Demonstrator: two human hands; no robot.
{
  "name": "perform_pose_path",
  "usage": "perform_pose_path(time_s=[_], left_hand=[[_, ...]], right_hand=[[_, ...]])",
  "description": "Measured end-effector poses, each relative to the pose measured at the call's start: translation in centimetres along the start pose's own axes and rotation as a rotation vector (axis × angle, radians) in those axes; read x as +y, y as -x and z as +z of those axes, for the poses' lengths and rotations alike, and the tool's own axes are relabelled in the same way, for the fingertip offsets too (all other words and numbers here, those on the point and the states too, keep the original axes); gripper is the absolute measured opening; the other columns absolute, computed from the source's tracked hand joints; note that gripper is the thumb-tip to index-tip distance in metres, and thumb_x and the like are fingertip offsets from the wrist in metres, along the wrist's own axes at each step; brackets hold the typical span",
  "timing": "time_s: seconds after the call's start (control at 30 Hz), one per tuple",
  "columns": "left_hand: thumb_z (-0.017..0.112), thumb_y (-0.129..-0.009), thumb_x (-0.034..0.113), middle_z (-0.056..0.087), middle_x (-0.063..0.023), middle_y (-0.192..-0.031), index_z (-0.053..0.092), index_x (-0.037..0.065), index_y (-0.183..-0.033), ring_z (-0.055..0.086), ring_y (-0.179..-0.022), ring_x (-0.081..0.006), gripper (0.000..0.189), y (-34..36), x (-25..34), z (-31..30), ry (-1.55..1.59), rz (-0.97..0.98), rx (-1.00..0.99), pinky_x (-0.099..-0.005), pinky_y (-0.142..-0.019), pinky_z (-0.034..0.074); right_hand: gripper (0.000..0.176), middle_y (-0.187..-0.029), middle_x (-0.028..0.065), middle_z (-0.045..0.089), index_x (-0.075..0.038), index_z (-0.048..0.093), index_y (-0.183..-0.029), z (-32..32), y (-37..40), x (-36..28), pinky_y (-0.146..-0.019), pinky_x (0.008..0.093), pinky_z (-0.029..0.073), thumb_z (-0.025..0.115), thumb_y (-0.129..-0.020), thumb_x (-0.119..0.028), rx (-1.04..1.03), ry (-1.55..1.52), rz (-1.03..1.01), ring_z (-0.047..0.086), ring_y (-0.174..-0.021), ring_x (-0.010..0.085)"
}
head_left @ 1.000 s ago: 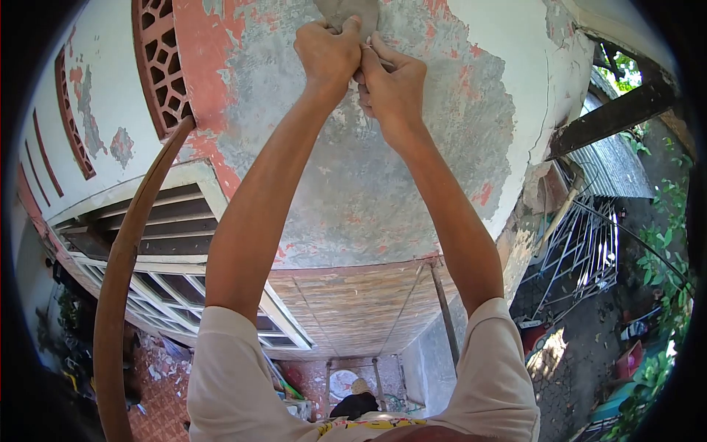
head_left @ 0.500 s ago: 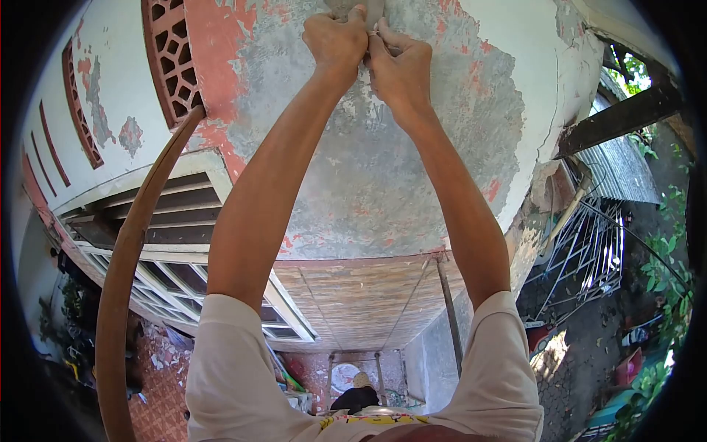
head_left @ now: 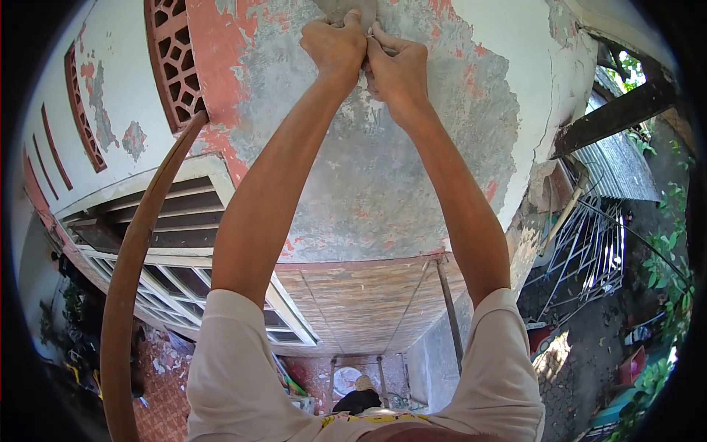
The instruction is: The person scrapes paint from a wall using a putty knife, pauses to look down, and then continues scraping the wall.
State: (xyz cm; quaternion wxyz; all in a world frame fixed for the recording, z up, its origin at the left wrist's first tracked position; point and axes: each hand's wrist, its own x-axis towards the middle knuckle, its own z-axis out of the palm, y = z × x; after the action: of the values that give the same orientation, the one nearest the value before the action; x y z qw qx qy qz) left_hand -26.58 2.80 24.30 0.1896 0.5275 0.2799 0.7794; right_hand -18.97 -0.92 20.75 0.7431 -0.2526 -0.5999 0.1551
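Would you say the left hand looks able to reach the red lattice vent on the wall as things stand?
Probably yes: only bare, peeling wall lies between the left hand and the lattice vent, though that hand is gripping a tool together with the right hand.

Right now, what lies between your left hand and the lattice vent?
Head view: only wall, red paint by the lattice vent, then bare grey plaster up to the left hand.

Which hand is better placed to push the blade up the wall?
Left, probably: the left hand sits right under the blade, thumb against it; the right hand is lower, off to the side.
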Motion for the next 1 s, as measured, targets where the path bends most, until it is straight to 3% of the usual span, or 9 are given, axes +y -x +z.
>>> perform_pose_path(time_s=[0.1,0.2,0.3,0.5,0.6,0.7,0.8,0.9,1.0], left_hand=[[0.076,-0.079,0.017,0.070,-0.0190,-0.080,0.068,-0.012,-0.081,0.064,-0.063,-0.0212,0.030,-1.5,0.6,0.3,-0.022,0.056,0.012,-0.0359,-0.059,0.052],[0.076,-0.079,0.017,0.070,-0.0184,-0.081,0.069,-0.011,-0.084,0.064,-0.064,-0.0208,0.030,-1.6,1.3,0.1,0.002,-0.072,-0.033,-0.0359,-0.059,0.052],[0.076,-0.079,0.017,0.070,-0.0173,-0.078,0.069,-0.012,-0.084,0.064,-0.063,-0.0198,0.030,-0.5,0.5,-0.6,0.005,0.024,-0.045,-0.0355,-0.057,0.051],[0.075,-0.079,0.017,0.069,-0.0160,-0.075,0.069,-0.012,-0.085,0.063,-0.061,-0.0186,0.030,-2.4,0.4,-0.1,-0.003,0.028,-0.079,-0.0349,-0.056,0.051],[0.071,-0.081,0.019,0.064,-0.0227,-0.066,0.064,-0.012,-0.075,0.062,-0.060,-0.0294,0.032,-2.7,0.1,0.0,0.000,0.231,-0.030,-0.0420,-0.057,0.048],[0.075,-0.079,0.016,0.069,-0.0164,-0.074,0.068,-0.012,-0.082,0.062,-0.060,-0.0186,0.029,-2.1,0.2,-0.7,0.075,0.016,-0.146,-0.0357,-0.055,0.050],[0.075,-0.079,0.016,0.068,-0.0162,-0.072,0.068,-0.012,-0.077,0.062,-0.058,-0.0187,0.029,-1.6,0.4,-0.6,-0.056,0.093,-0.086,-0.0362,-0.052,0.050],[0.075,-0.079,0.016,0.068,-0.0160,-0.071,0.067,-0.010,-0.074,0.062,-0.057,-0.0186,0.028,-2.4,0.8,0.2,-0.014,0.017,-0.107,-0.0363,-0.051,0.049],[0.071,-0.081,0.017,0.065,-0.0238,-0.069,0.064,-0.012,-0.075,0.062,-0.061,-0.0282,0.031,-2.6,0.4,0.1,-0.220,0.171,-0.059,-0.0417,-0.057,0.047]], right_hand=[[0.027,-0.060,0.0022,0.052,0.004,0.063,-0.081,0.1,-0.6,-1.3,-0.037,0.0237,0.025,0.060,-0.096,-0.018,0.002,-0.049,0.058,0.038,-0.044,0.0054],[0.028,-0.060,0.0029,0.052,0.004,0.063,-0.080,0.4,-0.4,-1.7,-0.036,0.0238,0.024,0.060,-0.096,-0.018,0.002,-0.088,0.083,0.038,-0.043,0.0058],[0.029,-0.060,0.0034,0.052,0.003,0.061,-0.077,0.7,0.2,-0.4,-0.036,0.0237,0.024,0.060,-0.097,-0.018,0.017,-0.067,0.029,0.038,-0.043,0.0060],[0.029,-0.061,0.0036,0.052,0.002,0.059,-0.075,1.2,-0.5,-1.0,-0.036,0.0236,0.023,0.059,-0.097,-0.018,0.031,-0.146,0.067,0.039,-0.043,0.0060],[0.028,-0.061,0.0037,0.052,0.003,0.060,-0.077,1.6,-0.3,-1.2,-0.036,0.0237,0.023,0.059,-0.097,-0.017,0.043,-0.179,0.065,0.039,-0.043,0.0060],[0.028,-0.061,0.0038,0.052,0.004,0.059,-0.076,1.7,0.3,-1.1,-0.036,0.0237,0.023,0.058,-0.097,-0.016,0.063,-0.168,0.065,0.039,-0.043,0.0061],[0.029,-0.061,0.0039,0.052,0.004,0.059,-0.075,1.3,0.7,-1.8,-0.036,0.0237,0.023,0.058,-0.097,-0.015,0.042,-0.207,0.123,0.038,-0.043,0.0062],[0.029,-0.061,0.0040,0.052,0.004,0.059,-0.075,1.1,0.0,-1.8,-0.036,0.0237,0.024,0.058,-0.097,-0.015,0.036,-0.233,0.113,0.038,-0.043,0.0063],[0.029,-0.061,0.0039,0.052,0.003,0.059,-0.075,1.3,0.2,-1.8,-0.036,0.0237,0.024,0.057,-0.097,-0.015,0.058,-0.242,0.123,0.038,-0.043,0.0064]])
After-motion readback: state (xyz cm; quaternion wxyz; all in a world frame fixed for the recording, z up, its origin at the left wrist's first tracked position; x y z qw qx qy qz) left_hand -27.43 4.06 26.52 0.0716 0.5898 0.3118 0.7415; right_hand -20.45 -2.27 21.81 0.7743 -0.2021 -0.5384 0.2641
